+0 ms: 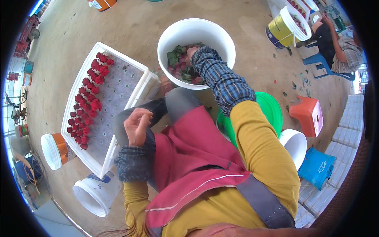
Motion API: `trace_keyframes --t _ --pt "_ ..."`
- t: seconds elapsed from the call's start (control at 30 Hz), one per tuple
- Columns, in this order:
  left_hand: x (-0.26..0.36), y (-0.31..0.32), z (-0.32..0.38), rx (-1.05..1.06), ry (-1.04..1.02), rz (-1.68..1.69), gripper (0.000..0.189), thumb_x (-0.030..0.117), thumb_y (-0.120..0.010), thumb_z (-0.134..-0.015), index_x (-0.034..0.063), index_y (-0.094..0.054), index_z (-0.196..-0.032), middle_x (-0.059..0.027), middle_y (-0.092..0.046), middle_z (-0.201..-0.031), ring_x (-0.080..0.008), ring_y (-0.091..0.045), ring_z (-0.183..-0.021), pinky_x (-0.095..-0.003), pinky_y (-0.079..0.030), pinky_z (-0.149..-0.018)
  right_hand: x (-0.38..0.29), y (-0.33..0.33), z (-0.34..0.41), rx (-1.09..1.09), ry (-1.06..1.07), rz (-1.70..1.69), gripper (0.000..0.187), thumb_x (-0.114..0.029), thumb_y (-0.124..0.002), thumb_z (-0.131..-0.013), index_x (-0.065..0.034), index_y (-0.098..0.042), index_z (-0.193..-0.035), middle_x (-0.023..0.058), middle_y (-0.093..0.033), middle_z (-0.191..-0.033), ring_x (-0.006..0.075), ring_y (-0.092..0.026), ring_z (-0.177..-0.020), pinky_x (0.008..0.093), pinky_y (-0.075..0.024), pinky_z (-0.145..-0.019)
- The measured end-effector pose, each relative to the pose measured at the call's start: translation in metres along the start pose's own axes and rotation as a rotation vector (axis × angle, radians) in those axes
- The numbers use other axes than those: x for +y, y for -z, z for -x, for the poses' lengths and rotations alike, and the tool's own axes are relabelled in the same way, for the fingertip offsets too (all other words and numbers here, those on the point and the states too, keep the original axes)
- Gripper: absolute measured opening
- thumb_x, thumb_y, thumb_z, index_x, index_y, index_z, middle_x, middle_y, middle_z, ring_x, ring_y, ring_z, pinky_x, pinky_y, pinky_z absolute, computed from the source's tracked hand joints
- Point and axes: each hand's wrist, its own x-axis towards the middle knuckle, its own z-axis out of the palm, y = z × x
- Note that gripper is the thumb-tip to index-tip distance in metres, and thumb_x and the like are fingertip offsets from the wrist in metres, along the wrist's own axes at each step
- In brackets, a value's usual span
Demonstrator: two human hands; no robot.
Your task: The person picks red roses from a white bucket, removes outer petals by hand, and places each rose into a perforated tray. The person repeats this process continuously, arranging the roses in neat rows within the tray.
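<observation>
My right hand (193, 52) reaches into a large white plastic bucket (231, 50) that holds roses and green leaves (177, 63). Its fingers are partly hidden by the sleeve and blurred, so any grip cannot be made out. Above my lap, near the near edge of the white tray, my left hand (138, 126) is raised with bent fingers, and nothing can be seen in it. Several red roses (90, 97) stand in slanting rows along the left half of the white plastic tray (145, 68), whose bed has rows of small round holes on the right.
Beside my right arm are green tubs (268, 109), a white bucket (293, 148), a blue container (316, 169) and an orange stool (306, 115). More buckets (91, 197) lie at the left. A seated person (340, 53) is at the upper right, near a yellow bucket (281, 28).
</observation>
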Motion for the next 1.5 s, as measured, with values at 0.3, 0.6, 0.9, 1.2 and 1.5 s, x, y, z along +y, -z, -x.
trace_keyframes --t 0.3,0.6,0.9,1.2,1.5 --pt "-0.025 0.011 0.002 -0.009 -0.044 -0.056 0.009 0.005 -0.058 -0.088 -0.0013 -0.064 -0.086 -0.0038 -0.061 -0.089 -0.0087 -0.057 -0.075 -0.0210 -0.045 -0.062 -0.006 -0.030 -0.025 -0.013 -0.049 -0.033 0.048 -0.028 -0.066 -0.077 -0.0054 -0.058 -0.119 0.0210 -0.059 -0.118 0.0344 -0.055 -0.113 0.0409 -0.0423 -0.099" --pt "-0.027 0.007 0.020 0.068 -0.061 -0.063 0.018 0.007 -0.059 -0.088 -0.0003 -0.062 -0.105 -0.0035 -0.062 -0.094 -0.0087 -0.057 -0.085 -0.0222 -0.046 -0.073 -0.028 0.050 0.053 0.524 0.105 -0.973 0.036 -0.018 -0.069 -0.072 -0.0012 -0.055 -0.100 0.0135 -0.064 -0.094 0.0239 -0.062 -0.085 0.0360 -0.0493 -0.077" --pt "-0.016 -0.085 0.011 0.100 -0.046 0.486 0.035 0.016 -0.044 -0.097 -0.0023 -0.048 -0.127 -0.0070 -0.060 -0.109 -0.0122 -0.055 -0.100 -0.0235 -0.043 -0.088 -0.095 0.002 0.255 0.507 0.747 -0.885 0.028 -0.008 -0.069 -0.078 -0.0019 -0.057 -0.102 0.0063 -0.062 -0.089 0.0115 -0.059 -0.076 0.0242 -0.0492 -0.061" --pt "-0.026 -0.089 0.025 0.160 -0.258 0.461 0.024 0.019 -0.035 -0.100 0.0034 -0.052 -0.108 -0.0134 -0.059 -0.114 -0.0179 -0.055 -0.107 -0.0317 -0.040 -0.098 -0.086 -0.039 0.254 0.597 0.783 -0.991 0.014 0.000 -0.067 -0.080 -0.0015 -0.064 -0.093 0.0088 -0.061 -0.081 0.0187 -0.061 -0.066 0.0291 -0.0475 -0.057" --pt "-0.029 -0.077 0.040 0.288 -0.275 0.473 0.023 0.017 -0.036 -0.100 0.0033 -0.054 -0.105 -0.0136 -0.059 -0.117 -0.0162 -0.053 -0.108 -0.0295 -0.039 -0.097 -0.091 -0.029 0.245 0.763 1.090 -0.522 0.010 -0.002 -0.062 -0.079 -0.0045 -0.053 -0.080 0.0092 -0.052 -0.073 0.0278 -0.057 -0.064 0.0382 -0.0460 -0.053"
